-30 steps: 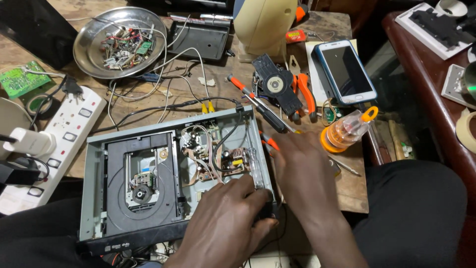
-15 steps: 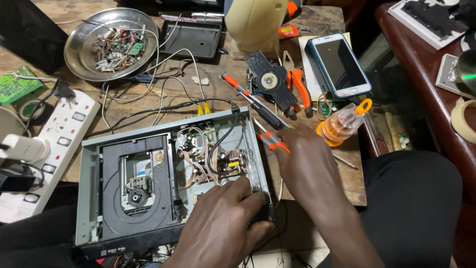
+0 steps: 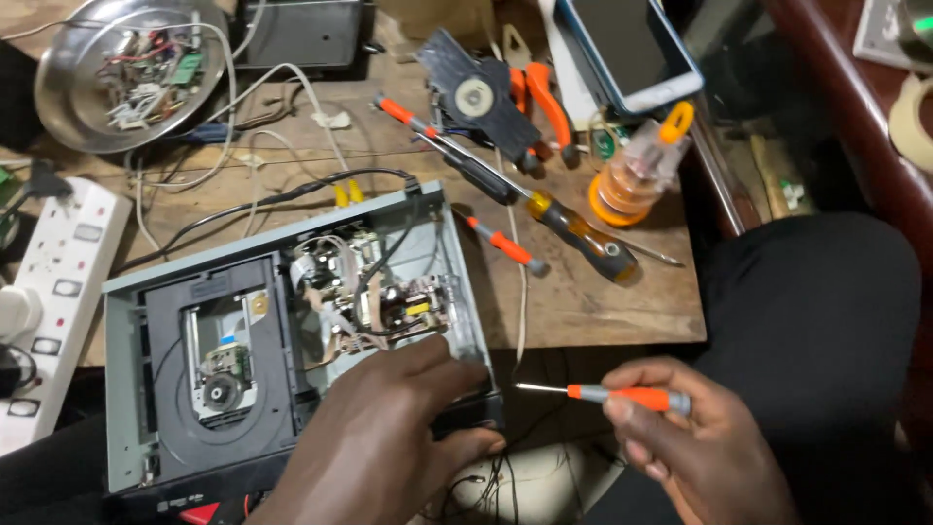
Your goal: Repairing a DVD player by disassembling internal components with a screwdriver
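The left hand [image 3: 389,442] lies flat, gripping the open disc player's [image 3: 292,340] near corner. The right hand [image 3: 695,437] pinches a small orange screwdriver [image 3: 607,394].

The opened disc player [image 3: 292,340] sits on the worktop [image 3: 603,301] with a power strip [image 3: 53,292] to its left, a metal dish [image 3: 58,58] behind it, and screwdrivers [image 3: 544,209] to its right.

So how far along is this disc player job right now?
Done: the disc player has its cover off, drive and wiring exposed. In hand: the left hand grips its front corner, while the right hand holds a small orange screwdriver off to the side. Left: the case remains open, with tools scattered on the wooden bench.
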